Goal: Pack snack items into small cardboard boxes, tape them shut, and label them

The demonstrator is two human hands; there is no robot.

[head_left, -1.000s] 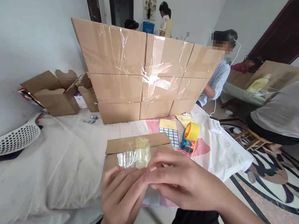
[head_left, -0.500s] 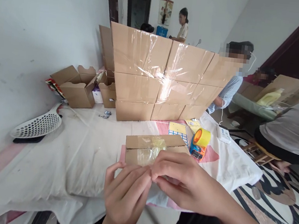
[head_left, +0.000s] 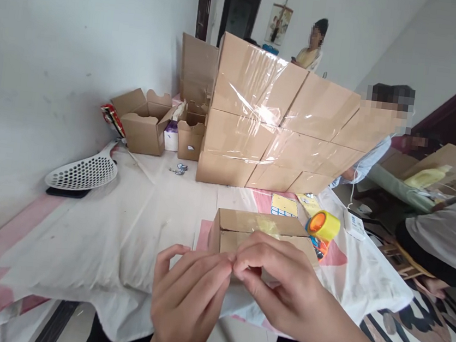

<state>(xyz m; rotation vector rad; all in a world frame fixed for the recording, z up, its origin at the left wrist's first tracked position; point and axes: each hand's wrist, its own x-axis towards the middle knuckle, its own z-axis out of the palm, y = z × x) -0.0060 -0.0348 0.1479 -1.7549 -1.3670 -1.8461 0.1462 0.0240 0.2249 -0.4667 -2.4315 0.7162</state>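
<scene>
Head view: small cardboard box [head_left: 260, 230] lies on the white sheet [head_left: 93, 232], with left hand [head_left: 186, 298] and right hand [head_left: 279, 295] meeting fingertip to fingertip at its near side. Right hand is pinched closed and left is half-curled; what either grips cannot be told. Behind: taped carton stack [head_left: 275, 121], yellow tape dispenser [head_left: 323, 226] beside the box, white wall [head_left: 62, 37].

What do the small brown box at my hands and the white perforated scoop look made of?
Small brown box: likely cardboard, matte tan, with folded edges; the glossy yellowish strip on top looks like packing tape. White perforated scoop: probably moulded plastic, smooth with evenly spaced holes, though painted metal is possible.
</scene>
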